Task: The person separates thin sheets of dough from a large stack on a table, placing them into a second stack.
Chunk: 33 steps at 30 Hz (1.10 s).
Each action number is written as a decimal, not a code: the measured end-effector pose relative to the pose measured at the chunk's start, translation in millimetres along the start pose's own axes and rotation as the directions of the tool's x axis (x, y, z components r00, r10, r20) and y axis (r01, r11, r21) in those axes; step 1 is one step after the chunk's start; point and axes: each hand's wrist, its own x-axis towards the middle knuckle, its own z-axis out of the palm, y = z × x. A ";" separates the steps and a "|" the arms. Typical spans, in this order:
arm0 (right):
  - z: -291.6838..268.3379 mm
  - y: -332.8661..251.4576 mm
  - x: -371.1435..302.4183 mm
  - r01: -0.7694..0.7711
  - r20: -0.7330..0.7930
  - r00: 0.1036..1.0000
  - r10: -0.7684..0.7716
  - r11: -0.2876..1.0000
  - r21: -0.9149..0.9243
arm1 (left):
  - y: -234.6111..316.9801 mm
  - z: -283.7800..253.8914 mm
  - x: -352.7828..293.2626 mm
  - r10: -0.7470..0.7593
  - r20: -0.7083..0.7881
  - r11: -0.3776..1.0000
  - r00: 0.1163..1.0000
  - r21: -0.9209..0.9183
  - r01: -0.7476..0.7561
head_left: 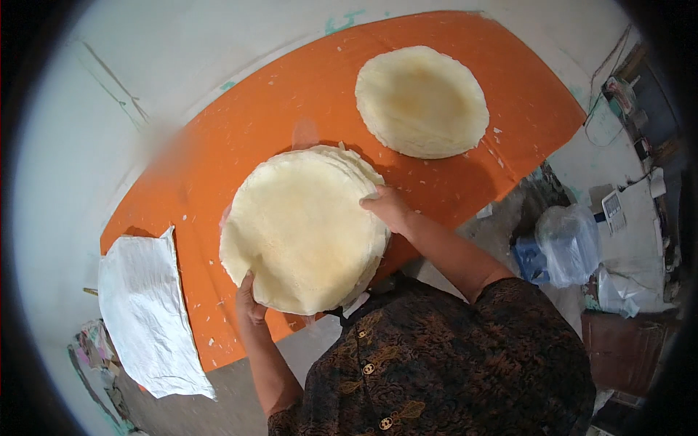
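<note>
A thick stack of pale, round flatbreads [309, 225] is in front of me, close to the near edge of the orange table [254, 131]. At its near left rim, my left hand [251, 299] grips the flatbreads with the thumb on top, and the rim bends up there. My right hand [389, 208] grips the right rim, its thumb also lying on the upper face. The fingers of both hands are mostly hidden under the stack. A second stack of flatbreads [422, 102] lies farther back to the right, untouched.
A white woven sheet [149, 312] drapes over the table's left end. Small crumbs dot the orange surface. To the right, beyond the table, are a clear plastic bag [567, 243], a blue crate [531, 259] and a digital device with keys [613, 209]. A white wall runs behind the table.
</note>
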 end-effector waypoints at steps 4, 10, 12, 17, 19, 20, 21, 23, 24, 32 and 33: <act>2.2 -6.8 -1.9 -0.101 0.019 0.995 0.101 0.994 0.048 | 2.9 9.5 -1.9 -0.181 0.076 0.970 0.980 -0.152 0.191; -6.0 7.9 11.8 0.072 -0.179 0.979 -0.095 0.989 -0.130 | 15.8 50.6 -21.2 0.072 -0.004 0.997 0.997 -0.017 -0.072; 3.3 -17.9 -10.0 0.326 -0.092 0.883 -0.461 0.741 -0.587 | -17.3 -5.0 -9.5 0.068 -0.197 0.997 0.978 0.055 -0.059; 5.1 -48.2 -15.5 0.122 -0.027 0.951 -0.309 0.453 -0.883 | -30.7 -0.3 -8.7 0.094 -0.153 0.986 0.984 0.151 -0.071; 4.5 -47.3 -12.8 0.075 -0.064 0.948 -0.312 0.415 -0.907 | -38.1 -4.9 -5.1 0.088 -0.169 0.990 0.982 0.122 -0.068; 3.8 -38.3 -7.8 0.125 -0.018 0.924 -0.383 0.346 -0.930 | -37.2 -2.9 -5.8 0.080 -0.190 0.993 0.979 0.103 -0.061; 1.9 -29.7 -3.2 0.169 0.030 0.893 -0.449 0.272 -0.947 | -36.2 -0.7 -6.2 0.081 -0.187 0.993 0.979 0.104 -0.062; 7.2 -26.7 -4.8 0.165 0.006 0.892 -0.453 0.313 -0.935 | -32.3 13.6 -15.8 0.127 -0.172 0.989 0.977 0.098 -0.111; 8.8 -26.0 -4.8 0.160 -0.023 0.889 -0.458 0.355 -0.921 | -34.4 11.4 -14.7 0.125 -0.175 0.989 0.977 0.095 -0.109; 12.8 -14.8 17.8 0.127 -0.164 0.896 -0.413 0.592 -0.796 | -22.4 14.1 -25.7 -0.033 0.008 0.982 0.999 -0.185 0.034; 11.5 -18.0 21.2 0.087 -0.163 0.934 -0.318 0.645 -0.759 | -24.3 13.2 -23.8 -0.032 -0.008 0.981 0.999 -0.191 0.030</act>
